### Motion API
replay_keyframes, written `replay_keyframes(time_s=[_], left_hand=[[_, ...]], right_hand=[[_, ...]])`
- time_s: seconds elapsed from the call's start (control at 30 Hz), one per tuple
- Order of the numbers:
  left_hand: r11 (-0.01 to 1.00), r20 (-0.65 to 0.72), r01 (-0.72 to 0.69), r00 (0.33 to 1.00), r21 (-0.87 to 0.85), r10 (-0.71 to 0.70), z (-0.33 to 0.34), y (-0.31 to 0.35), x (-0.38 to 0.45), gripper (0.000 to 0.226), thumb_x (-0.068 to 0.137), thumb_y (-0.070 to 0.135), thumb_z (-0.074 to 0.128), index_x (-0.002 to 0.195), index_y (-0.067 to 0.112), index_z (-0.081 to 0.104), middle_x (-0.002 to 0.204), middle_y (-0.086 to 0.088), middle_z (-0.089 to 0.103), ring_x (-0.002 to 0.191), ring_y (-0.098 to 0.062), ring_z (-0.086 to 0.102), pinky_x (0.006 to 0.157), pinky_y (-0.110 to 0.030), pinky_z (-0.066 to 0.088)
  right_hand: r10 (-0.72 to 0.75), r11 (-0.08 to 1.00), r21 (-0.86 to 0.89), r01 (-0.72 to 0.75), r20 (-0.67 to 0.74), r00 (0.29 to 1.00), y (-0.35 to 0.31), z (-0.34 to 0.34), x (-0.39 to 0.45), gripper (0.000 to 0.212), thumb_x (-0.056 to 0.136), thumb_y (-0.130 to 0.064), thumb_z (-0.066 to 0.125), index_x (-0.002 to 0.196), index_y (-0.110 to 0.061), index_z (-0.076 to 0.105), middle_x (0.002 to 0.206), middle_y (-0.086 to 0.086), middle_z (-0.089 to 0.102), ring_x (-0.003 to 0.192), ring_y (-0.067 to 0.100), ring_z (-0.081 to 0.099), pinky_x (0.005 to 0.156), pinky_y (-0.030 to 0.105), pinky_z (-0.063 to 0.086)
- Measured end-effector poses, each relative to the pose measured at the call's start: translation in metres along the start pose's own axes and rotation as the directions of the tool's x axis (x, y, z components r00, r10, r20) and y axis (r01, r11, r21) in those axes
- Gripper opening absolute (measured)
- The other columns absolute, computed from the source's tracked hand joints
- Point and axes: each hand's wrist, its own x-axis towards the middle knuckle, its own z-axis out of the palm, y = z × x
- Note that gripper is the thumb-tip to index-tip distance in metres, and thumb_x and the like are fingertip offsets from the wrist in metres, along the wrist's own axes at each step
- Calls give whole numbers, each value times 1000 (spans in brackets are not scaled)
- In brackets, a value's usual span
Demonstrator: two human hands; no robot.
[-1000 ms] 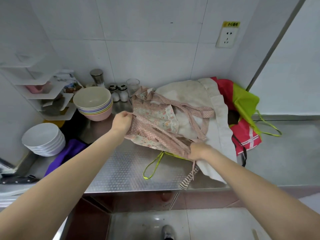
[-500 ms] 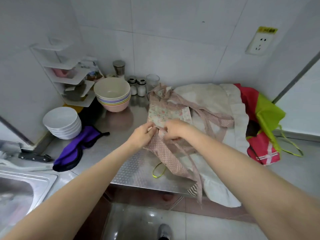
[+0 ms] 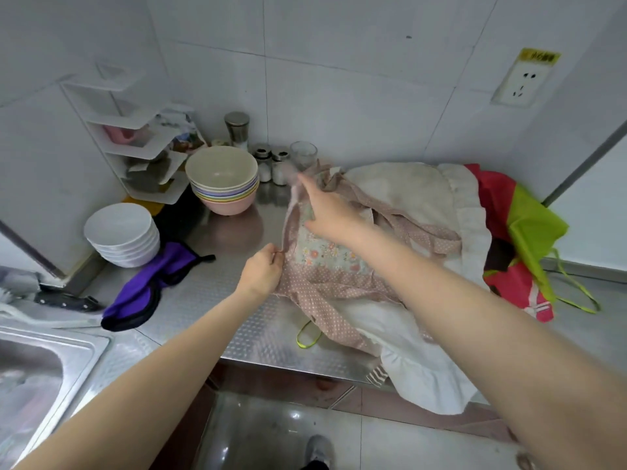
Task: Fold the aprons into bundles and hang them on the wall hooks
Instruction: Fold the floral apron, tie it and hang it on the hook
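Across the middle of the frame, a pink dotted apron point(image 3: 325, 283) with a floral panel lies spread on the steel tabletop point(image 3: 217, 283), partly over a cream apron point(image 3: 407, 195) whose ruffled edge hangs off the front lip at lower right. Her left hand point(image 3: 263, 269) pinches the pink apron's left edge, fingers curled tight on the fabric. Her right hand point(image 3: 327, 212) reaches across toward the top of the apron, fingers straight and loose, lying on or just over the cloth; I cannot tell whether it touches. At the right of the frame, a red and lime-green apron point(image 3: 522, 232) sits crumpled beside the cream one, its green strap trailing over the tabletop. Left of the pink apron stands a stack of pastel bowls point(image 3: 222, 179), and further left a stack of white bowls point(image 3: 122, 234) with a purple cloth point(image 3: 149, 286) just below it. Small shakers point(image 3: 271, 162) and a glass point(image 3: 303, 154) stand against the tiled wall behind. A sink point(image 3: 40, 371) fills the lower left corner, and a white corner shelf point(image 3: 135, 137) stands at upper left.
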Motion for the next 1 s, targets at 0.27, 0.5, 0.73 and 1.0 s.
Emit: replay_keyframes(time_s=[0.27,0.5,0.73,1.0], left_hand=[[972,-51,-122,992,-202,114,-1,21,4,18,99,15,38,84,7,46,72,-1,48,70,-17,42,61,-28,25],[926,-211,-256,956,-278,201,-6,49,-6,26,98,17,38,73,12,41,65,4,38,62,-10,34,59,-24,29],[919,-479,-215,877,-331,32,-34,54,8,18,98,16,35,86,9,46,79,-3,50,83,-20,45,66,-25,26],[969,-368,-241,907,-58,203,-38,52,6,26,99,15,36,102,-3,55,104,-22,61,101,-32,54,78,-34,34]], right_hand=[[151,907,339,-250,294,944,30,57,-65,77,84,-25,66,146,-13,23,143,4,41,124,21,47,101,29,40],[324,926,-95,-367,-301,897,43,76,-93,43,89,-16,59,128,-10,43,132,5,40,123,24,39,89,32,43],[440,815,-209,-540,-383,812,100,31,-126,44,86,0,53,128,-7,44,130,11,41,112,33,51,82,42,45],[525,851,-410,-329,637,564,112,3,-139,21,81,-9,63,101,-10,56,88,1,52,86,20,48,64,26,36]])
